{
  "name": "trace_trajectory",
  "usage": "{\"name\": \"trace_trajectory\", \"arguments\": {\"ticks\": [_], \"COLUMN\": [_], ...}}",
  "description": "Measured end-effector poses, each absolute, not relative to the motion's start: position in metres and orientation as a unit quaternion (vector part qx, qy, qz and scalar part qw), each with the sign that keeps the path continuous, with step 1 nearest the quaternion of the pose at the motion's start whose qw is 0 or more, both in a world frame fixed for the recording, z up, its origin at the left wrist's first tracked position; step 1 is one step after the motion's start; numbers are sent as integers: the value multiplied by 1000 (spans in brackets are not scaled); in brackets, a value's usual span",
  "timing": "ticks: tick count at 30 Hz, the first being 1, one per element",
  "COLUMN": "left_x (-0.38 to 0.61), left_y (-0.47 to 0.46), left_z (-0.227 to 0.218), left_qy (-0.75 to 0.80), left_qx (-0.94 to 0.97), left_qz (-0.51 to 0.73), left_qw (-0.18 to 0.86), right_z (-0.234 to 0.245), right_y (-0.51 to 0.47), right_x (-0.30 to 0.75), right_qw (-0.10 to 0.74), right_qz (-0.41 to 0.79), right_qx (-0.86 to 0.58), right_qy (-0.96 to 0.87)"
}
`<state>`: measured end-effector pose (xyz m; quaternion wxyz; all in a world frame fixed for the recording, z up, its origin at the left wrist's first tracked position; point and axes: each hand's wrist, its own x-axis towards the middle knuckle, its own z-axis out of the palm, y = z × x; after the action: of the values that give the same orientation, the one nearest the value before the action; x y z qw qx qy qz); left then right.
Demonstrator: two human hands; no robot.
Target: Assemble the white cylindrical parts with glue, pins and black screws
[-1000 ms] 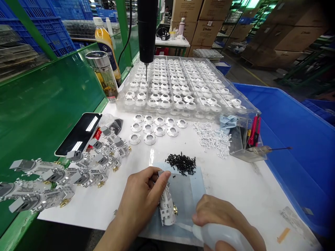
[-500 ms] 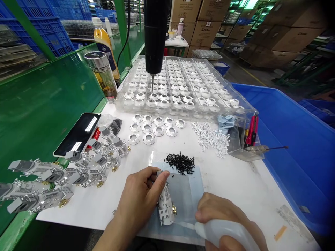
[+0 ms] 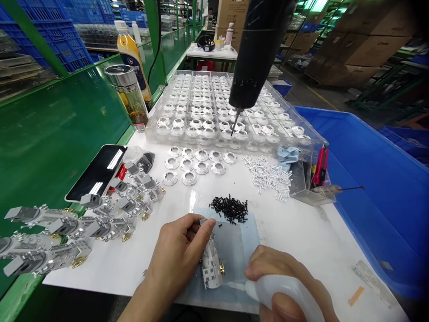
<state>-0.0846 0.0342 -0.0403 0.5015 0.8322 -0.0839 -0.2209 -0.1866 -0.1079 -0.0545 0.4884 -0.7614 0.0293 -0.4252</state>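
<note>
Left grip pinches white part; right grip clasps squeeze bottle; yellow bottle's label unreadable.

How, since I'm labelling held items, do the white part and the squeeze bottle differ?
The white part is in the left hand; the squeeze bottle is in the right hand. The part has raised details and a gold fitting; the bottle is smooth with a narrow nozzle. Both are pale.

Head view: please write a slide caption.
Left grip on a white part, right grip on a translucent bottle, near black screws.
</note>
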Motion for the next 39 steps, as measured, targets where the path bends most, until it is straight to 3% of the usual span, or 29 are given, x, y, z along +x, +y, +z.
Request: {"name": "trace_trajectory", "arguments": {"ticks": [7, 13, 17, 20, 28, 32, 36, 39], "left_x": [-85, -85, -85, -85, -85, -86, -86, -86], "left_y": [35, 35, 35, 35, 35, 35, 34, 34], "left_z": [-40, -36, -35, -35, -37, -36, -36, -37], "left_qy": [-84, -78, -77, -74, -68, -68, -69, -72], "left_qx": [835, 837, 830, 834, 830, 830, 830, 835], "left_qz": [-223, -249, -273, -274, -275, -271, -270, -262], "left_qw": [496, 482, 480, 473, 480, 482, 483, 478], "right_z": [-53, -38, -23, -21, -58, -66, -54, -45], "right_y": [-131, -177, -217, -261, -354, -357, -324, -287], "right_x": [-187, -198, -201, -196, -180, -184, -200, -200], "right_qw": [555, 616, 509, 409, 390, 365, 262, 223], "right_qz": [-403, -479, -573, -514, -305, -309, -403, -343], "right_qx": [-727, -611, -590, -672, -784, -809, -813, -882], "right_qy": [40, 134, 253, 341, 374, 342, 329, 233]}}
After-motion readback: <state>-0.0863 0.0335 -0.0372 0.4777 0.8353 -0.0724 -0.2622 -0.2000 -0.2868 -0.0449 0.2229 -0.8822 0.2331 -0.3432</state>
